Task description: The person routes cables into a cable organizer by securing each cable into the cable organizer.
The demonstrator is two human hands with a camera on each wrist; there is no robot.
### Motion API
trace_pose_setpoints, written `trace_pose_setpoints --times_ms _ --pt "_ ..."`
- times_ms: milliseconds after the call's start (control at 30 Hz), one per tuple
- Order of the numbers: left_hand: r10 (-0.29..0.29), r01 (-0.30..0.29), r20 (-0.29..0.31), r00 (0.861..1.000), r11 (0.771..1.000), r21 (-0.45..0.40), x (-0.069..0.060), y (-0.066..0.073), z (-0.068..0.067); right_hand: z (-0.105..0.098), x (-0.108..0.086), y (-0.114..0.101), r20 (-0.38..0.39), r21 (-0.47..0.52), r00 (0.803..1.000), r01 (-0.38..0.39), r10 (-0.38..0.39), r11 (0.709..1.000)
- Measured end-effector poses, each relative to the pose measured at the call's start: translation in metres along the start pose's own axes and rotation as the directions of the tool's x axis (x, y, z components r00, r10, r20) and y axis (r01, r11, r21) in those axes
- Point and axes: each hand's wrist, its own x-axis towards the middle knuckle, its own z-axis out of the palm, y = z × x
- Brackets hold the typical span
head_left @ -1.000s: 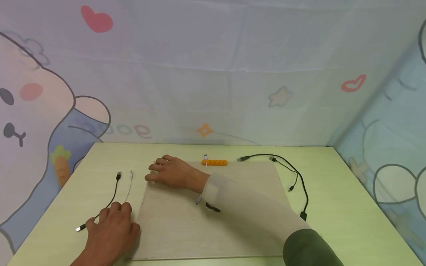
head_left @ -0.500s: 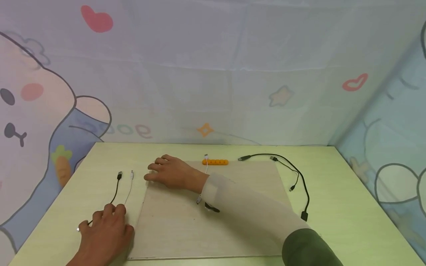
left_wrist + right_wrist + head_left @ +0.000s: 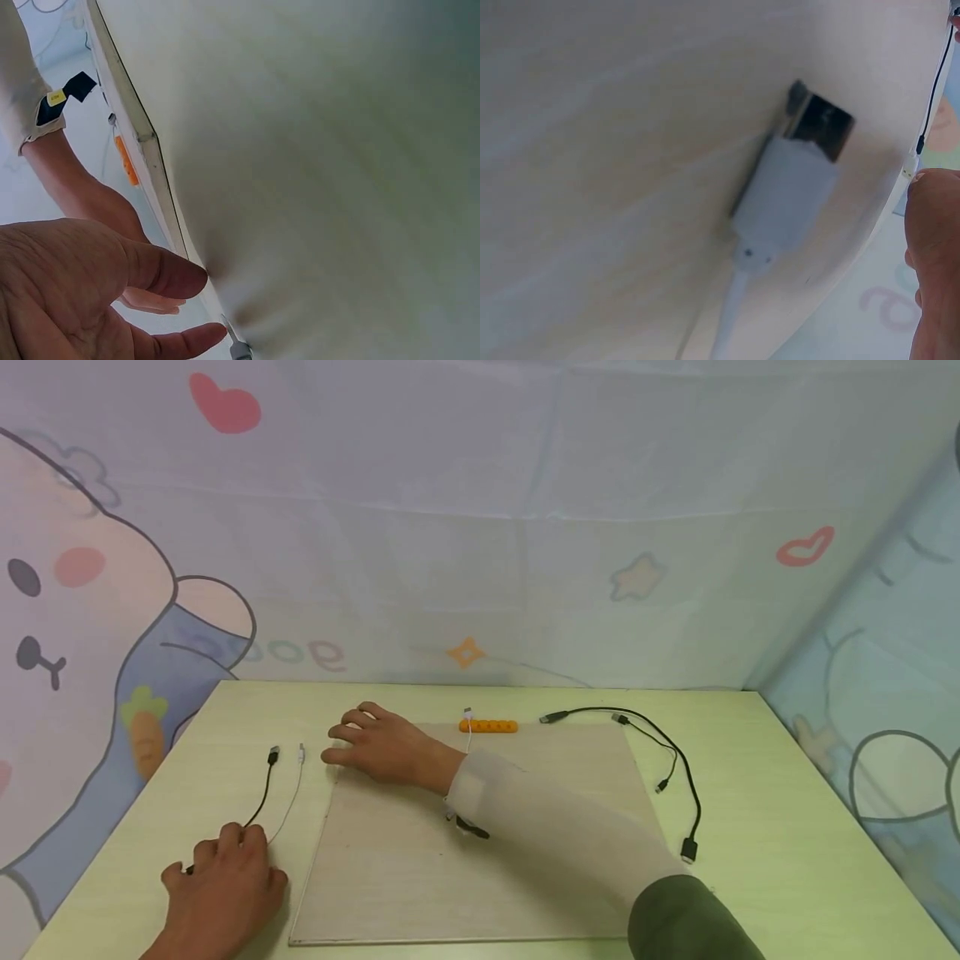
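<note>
Left hand (image 3: 223,889) low over thin black cord (image 3: 273,758), thin white cord (image 3: 302,755), left of flat pale wooden board (image 3: 450,893), likely because cords lie flat. Thumb (image 3: 176,276), finger (image 3: 191,343) apart, nothing seen between. Right hand (image 3: 386,750) spread at board's far-left corner, no hold seen, maybe to steady it.

White USB plug (image 3: 786,191), thin black cable (image 3: 935,88)
</note>
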Motion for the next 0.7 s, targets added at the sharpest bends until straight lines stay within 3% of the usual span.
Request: trace_pose_setpoints --times_ms 167,500,700 --pt "0.0 -0.001 -0.019 1.0 1.0 -0.009 0.0 -0.003 0.0 -0.001 0.004 -0.001 0.012 0.005 1.0 -0.006 0.006 1.0" --pt "-0.023 0.023 0.006 1.0 1.0 -0.013 0.003 -0.012 -0.001 -0.005 0.012 -0.007 0.01 -0.017 1.0 -0.028 0.028 0.999" --pt "-0.034 0.034 0.035 0.999 0.999 0.0 0.0 -0.013 -0.002 -0.007 0.02 -0.012 0.057 0.004 0.996 -0.063 0.063 0.998"
